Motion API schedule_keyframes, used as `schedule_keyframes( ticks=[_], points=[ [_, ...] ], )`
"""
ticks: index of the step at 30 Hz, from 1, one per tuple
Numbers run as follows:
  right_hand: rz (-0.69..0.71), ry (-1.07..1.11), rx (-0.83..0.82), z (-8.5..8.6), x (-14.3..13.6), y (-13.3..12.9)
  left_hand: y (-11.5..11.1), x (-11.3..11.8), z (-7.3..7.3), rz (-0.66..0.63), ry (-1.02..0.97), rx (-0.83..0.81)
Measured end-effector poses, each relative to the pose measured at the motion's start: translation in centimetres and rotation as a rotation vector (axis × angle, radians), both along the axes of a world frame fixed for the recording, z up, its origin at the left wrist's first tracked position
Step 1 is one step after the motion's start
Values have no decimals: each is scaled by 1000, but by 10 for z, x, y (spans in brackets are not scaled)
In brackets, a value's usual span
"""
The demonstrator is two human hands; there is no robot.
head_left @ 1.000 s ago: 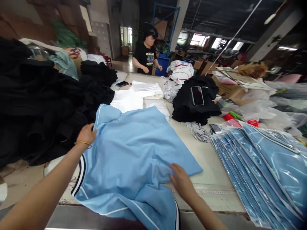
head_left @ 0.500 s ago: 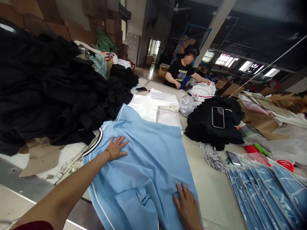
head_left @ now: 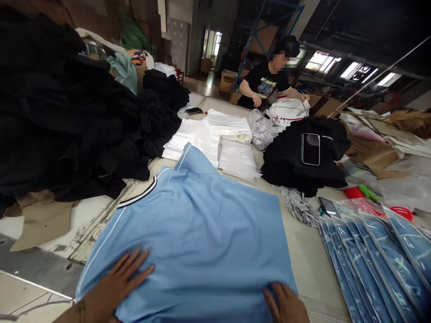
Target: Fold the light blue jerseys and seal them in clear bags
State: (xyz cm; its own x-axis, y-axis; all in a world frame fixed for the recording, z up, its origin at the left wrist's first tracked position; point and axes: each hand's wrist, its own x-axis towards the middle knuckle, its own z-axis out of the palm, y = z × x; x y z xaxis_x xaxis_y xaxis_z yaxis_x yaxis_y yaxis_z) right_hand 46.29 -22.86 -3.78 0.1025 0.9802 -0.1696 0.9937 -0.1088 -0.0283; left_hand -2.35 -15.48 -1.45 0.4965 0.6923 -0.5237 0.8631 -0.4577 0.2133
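A light blue jersey [head_left: 208, 224] lies spread over the table below me, with black-and-white neck trim and white piping along its left side. My left hand [head_left: 116, 285] rests on its lower left part, palm down and fingers spread. At the lower right edge, my right hand [head_left: 288, 305] has its fingers bent into the fabric, with a crease running leftward from them. The jersey's bottom end runs out of view. A sleeve stands up slightly at the far end, near white garments [head_left: 198, 134] and clear plastic bags [head_left: 237, 159].
A large heap of black fabric [head_left: 67, 112] covers the left. To the right are black garments [head_left: 286, 157] with a phone [head_left: 310, 149] on top, and bagged blue garments [head_left: 363, 260]. Across the table a co-worker [head_left: 266, 83] handles a white garment [head_left: 289, 107].
Both hands have come down nearer to me, the right also further right. The jersey's lower part has spread flatter and wider, and its bunched folds have smoothed out. The view has shifted downward.
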Motion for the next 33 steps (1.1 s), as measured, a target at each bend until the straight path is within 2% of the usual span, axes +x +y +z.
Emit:
schedule_keyframes(
  ticks=[2,5,9,12,15,17,19,22,25,28,31,33],
  points=[
    [30,-21,100,1,-10,21,4,-25,3,30,82,-7],
    [65,-82,199,-14,-17,38,-8,-33,9,132,103,39],
    [90,-106,185,-32,16,44,-35,-5,17,217,-99,238],
    [55,-109,159,-30,43,57,-31,25,25,282,-150,276],
    [44,-106,202,-18,43,79,9,61,25,334,-200,375],
    [54,-103,237,-12,32,97,52,83,18,344,-239,494],
    [8,-100,201,-10,22,117,101,97,7,432,-184,581],
    [-122,-88,109,-14,20,147,169,99,-10,572,-65,500],
    [-147,-78,104,-20,26,170,218,86,-22,545,-35,468],
    [-175,-86,123,-21,31,181,244,79,-29,502,-34,471],
    [-157,-79,164,-13,34,192,249,87,-30,513,-39,490],
    [-117,-67,245,-2,33,210,250,101,-28,509,-63,563]
  ],
)
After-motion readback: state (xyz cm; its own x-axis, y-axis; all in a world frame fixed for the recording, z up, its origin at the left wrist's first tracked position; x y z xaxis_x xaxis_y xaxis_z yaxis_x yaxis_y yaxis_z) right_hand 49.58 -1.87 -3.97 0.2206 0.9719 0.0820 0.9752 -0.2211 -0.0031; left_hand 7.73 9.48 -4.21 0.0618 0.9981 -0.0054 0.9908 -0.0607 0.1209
